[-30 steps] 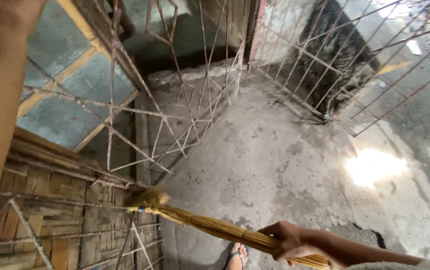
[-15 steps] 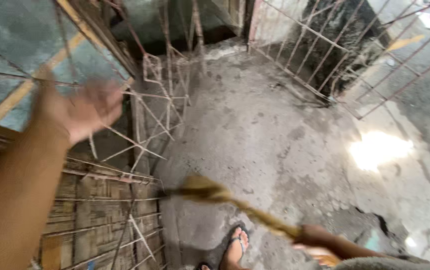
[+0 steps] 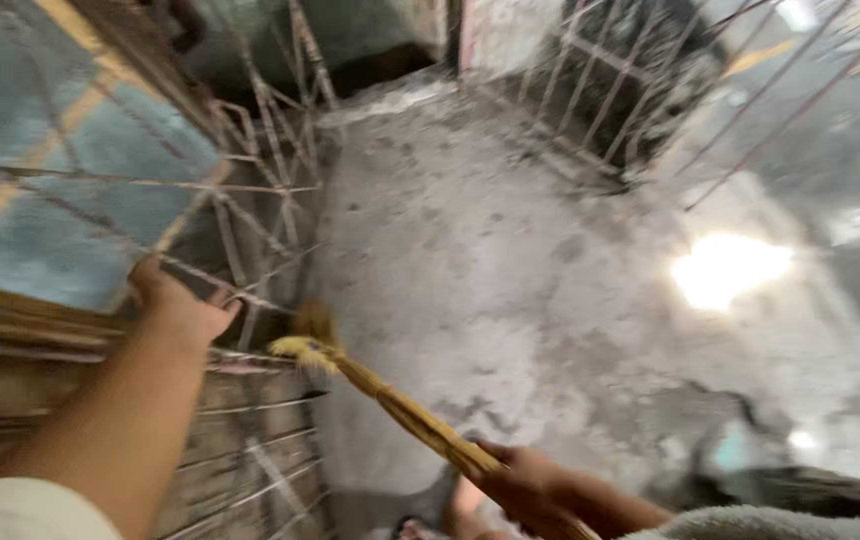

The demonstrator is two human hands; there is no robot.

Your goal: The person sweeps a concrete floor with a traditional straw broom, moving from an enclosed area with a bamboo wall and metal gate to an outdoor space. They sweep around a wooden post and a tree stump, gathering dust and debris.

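Rough grey concrete floor [image 3: 510, 260] filled the centre of the frame, stained and wet-looking, with a bright glare patch at right. Metal grille railings [image 3: 610, 90] ran across the upper right.

Broom [image 3: 390, 405]: a bundle of yellow-tan sticks, lying low across the lower centre of the frame. Long axis ran diagonally, from the lower right up to the centre left. Its frayed, blurred tip pointed toward the left, ending just beside the metal lattice gate [image 3: 260, 200]. Grip end sat at the bottom of the frame, so the angle looked like one suited to working the floor edge along the gate; a judgement only.

Right hand [image 3: 530, 490], bottom centre, was wrapped closed round the broom's lower end, with the forearm coming in from the lower right corner.

Left hand [image 3: 180, 310], at centre left, rested on a thin bar of the gate, fingers curled over it. Whether it gripped fully or only leaned I could not tell, given the blur. Likely a brace for balance.

Behind the gate, upper left, was a blue-grey panel with yellow strips [image 3: 60, 170]. Below it, at lower left, was weathered woven wall [image 3: 250, 450]. A sandalled foot [image 3: 440, 515] showed at the bottom edge, beside the right hand.
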